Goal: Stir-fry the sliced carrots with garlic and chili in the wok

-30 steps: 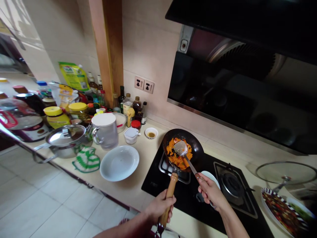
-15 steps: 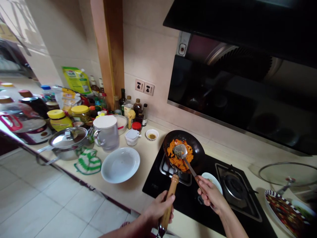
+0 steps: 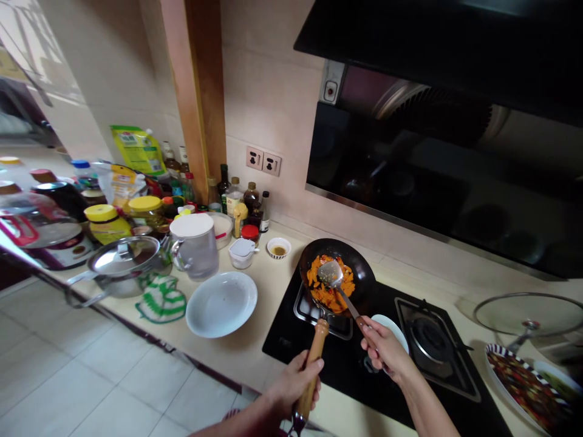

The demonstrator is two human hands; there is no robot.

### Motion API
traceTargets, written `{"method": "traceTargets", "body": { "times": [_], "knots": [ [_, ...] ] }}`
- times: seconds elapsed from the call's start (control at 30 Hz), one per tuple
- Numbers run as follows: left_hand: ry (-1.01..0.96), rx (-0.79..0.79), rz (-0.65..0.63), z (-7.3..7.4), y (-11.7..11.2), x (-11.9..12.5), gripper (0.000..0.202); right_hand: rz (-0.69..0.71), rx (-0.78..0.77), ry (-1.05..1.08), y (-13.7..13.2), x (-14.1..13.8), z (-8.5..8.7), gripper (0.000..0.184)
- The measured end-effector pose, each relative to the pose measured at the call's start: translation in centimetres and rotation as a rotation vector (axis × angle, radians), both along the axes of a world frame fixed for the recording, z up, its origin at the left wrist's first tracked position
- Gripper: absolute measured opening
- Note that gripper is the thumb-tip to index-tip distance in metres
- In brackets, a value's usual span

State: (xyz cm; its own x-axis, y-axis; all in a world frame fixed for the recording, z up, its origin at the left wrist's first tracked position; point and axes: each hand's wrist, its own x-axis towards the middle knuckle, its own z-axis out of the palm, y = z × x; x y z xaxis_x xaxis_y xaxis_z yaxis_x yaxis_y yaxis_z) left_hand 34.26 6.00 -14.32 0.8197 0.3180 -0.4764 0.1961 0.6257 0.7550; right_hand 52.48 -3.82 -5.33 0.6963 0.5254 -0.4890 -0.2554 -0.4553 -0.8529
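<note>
My left hand (image 3: 298, 383) is closed around the wooden handle (image 3: 315, 351) of a dark wok (image 3: 363, 274) on the left burner. Orange sliced pieces (image 3: 327, 296), perhaps carrot, lie in the wok with small red bits among them. My right hand (image 3: 384, 347) grips the brown handle of a metal spatula (image 3: 347, 301). Its blade rests over the orange pieces, with small pale bits on it. Partly behind my right hand, a white bowl (image 3: 395, 329) stands on the black cooktop (image 3: 288, 340).
Left of the cooktop are a white plate (image 3: 221, 303), a green-striped cloth (image 3: 161, 298), a lidded pot (image 3: 130, 267) and a pitcher (image 3: 195, 249). Behind stands a small sauce dish (image 3: 279, 247). A glass lid (image 3: 514, 312) and a filled dish (image 3: 523, 382) are at right. The range hood (image 3: 432, 152) overhangs.
My right hand and the spatula have shifted slightly up and left. My left hand keeps its hold on the wok handle. The view has moved a little.
</note>
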Motion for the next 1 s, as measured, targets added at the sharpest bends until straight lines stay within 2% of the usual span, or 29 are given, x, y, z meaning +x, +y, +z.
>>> {"method": "traceTargets", "body": {
  "times": [0.2, 0.57, 0.83, 1.0],
  "knots": [
    [0.003, 0.02, -0.014, -0.3, 0.0, 0.1, 0.058, -0.006, 0.024, 0.049, 0.9, -0.1, 0.3, 0.053],
    [-0.006, 0.01, -0.006, -0.3, -0.1, 0.1, 0.056, -0.035, 0.071, 0.102, 0.3, -0.5, 1.1, 0.05],
    [0.015, 0.015, -0.01, -0.1, 0.0, 0.1, 0.056, 0.019, 0.023, 0.048, 0.7, -0.5, 1.2, 0.044],
    [0.027, 0.023, -0.013, 0.1, 0.0, 0.1, 0.058, 0.093, -0.087, -0.029, 1.2, -0.6, 1.9, 0.036]
  ]
}}
